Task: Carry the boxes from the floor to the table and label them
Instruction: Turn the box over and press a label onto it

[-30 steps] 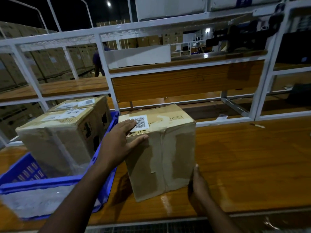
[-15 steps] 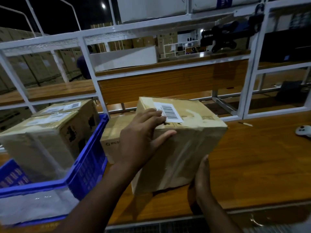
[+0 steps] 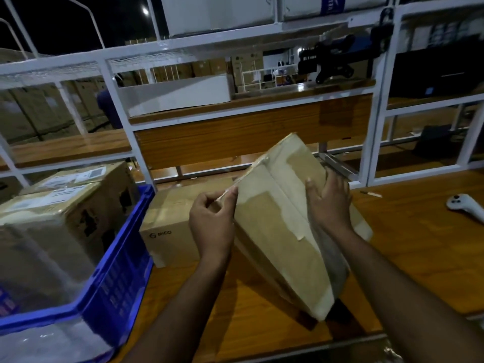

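A taped brown cardboard box [image 3: 277, 231] stands tilted on one lower corner on the wooden table [image 3: 419, 252], its broad taped face turned up toward me. My left hand [image 3: 212, 224] pinches the box's upper left edge, where the clear tape runs, with curled fingers. My right hand [image 3: 330, 205] grips the box's upper right side, thumb on the face and fingers over the edge. The barcode label is out of sight.
A blue crate [image 3: 117, 279] at the left holds two labelled, taped boxes [image 3: 52, 218]. A flat printed carton [image 3: 170, 216] lies behind my left hand. A white controller [image 3: 463, 205] rests at the right. A white metal frame [image 3: 120, 106] rises behind the table.
The box tipped from upright to steeply tilted, turning its labelled face away. My left hand slid from the top to the left edge. My right hand moved up from the bottom corner.
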